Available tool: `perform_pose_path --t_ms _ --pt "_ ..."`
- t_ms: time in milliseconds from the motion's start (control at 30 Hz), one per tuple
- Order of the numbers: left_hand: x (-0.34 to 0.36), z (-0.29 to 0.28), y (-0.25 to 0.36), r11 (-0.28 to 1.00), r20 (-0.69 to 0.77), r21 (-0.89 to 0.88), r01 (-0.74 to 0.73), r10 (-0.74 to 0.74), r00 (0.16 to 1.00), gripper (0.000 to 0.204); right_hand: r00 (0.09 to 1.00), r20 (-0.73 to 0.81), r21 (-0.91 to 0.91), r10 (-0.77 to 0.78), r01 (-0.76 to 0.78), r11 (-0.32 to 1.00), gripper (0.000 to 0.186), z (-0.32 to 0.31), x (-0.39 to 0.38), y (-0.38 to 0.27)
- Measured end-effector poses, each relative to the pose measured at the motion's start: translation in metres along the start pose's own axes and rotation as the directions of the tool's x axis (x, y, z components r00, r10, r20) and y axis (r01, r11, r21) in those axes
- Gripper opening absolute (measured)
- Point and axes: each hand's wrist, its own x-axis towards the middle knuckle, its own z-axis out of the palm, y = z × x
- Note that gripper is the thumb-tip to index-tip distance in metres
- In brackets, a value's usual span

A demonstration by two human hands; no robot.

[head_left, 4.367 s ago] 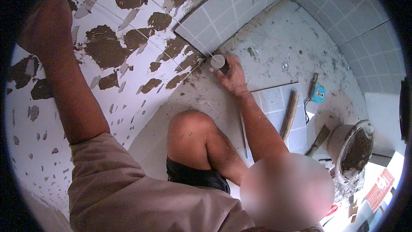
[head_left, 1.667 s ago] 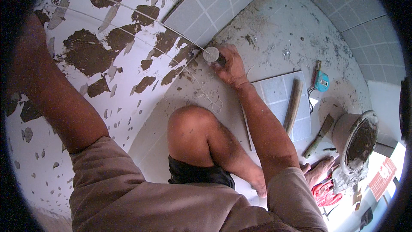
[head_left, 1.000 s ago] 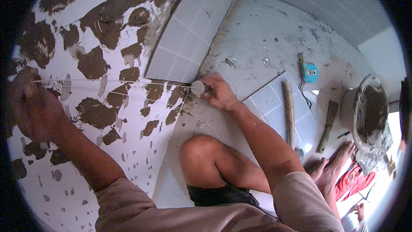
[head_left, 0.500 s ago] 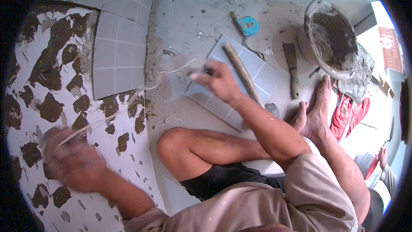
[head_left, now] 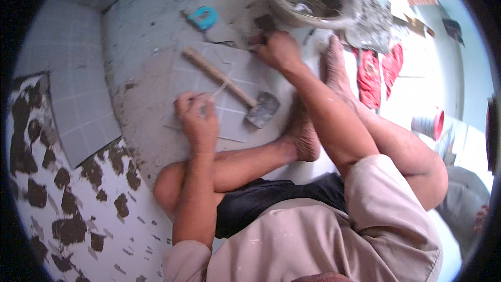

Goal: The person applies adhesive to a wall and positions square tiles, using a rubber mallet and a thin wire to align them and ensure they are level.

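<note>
My left hand (head_left: 198, 117) is closed around a thin white string (head_left: 223, 84), above the lower left part of a loose grey tile (head_left: 235, 128). The string's loose length trails over the tile and the wooden handle of a mallet (head_left: 263, 108) lying there. My right hand (head_left: 282, 51) is closed over the handle of a putty knife, beside the mortar bucket. The knife's dark blade (head_left: 265, 22) shows beyond my fingers, while its handle is hidden under the hand. Motion blurs the fingertips of my right hand.
A blue tape measure (head_left: 202, 18) lies beyond the tile. The mortar bucket (head_left: 313, 20) stands at the far right, near a mortar-smeared slab (head_left: 370, 18) and red cloth (head_left: 369, 81). On the left, a grey-tiled wall (head_left: 78, 83) meets a white surface dabbed with mortar (head_left: 70, 230).
My left hand has left the mortar-dabbed wall and come over the loose tile with the string. My right hand has moved from the string to the putty knife. The view has shifted right.
</note>
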Motion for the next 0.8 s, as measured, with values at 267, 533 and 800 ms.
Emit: perform_pose_path --t_ms 267,533,800 --pt "-0.007 0.008 -0.039 0.928 0.027 0.171 0.332 -0.341 0.94 0.04 0.999 -0.018 0.073 0.039 -0.038 0.997 0.023 -0.029 -0.03 0.004" --pt "-0.012 -0.021 -0.049 0.933 -0.085 0.234 0.273 -0.259 0.962 0.045 0.985 -0.173 -0.244 0.006 -0.049 0.969 0.022 -0.163 -0.113 0.124" --pt "0.002 -0.046 0.057 0.68 -0.253 -0.265 0.683 -0.733 0.632 0.037 0.763 -0.602 0.009 0.233 -0.286 0.958 0.03 -0.374 -0.259 0.39"
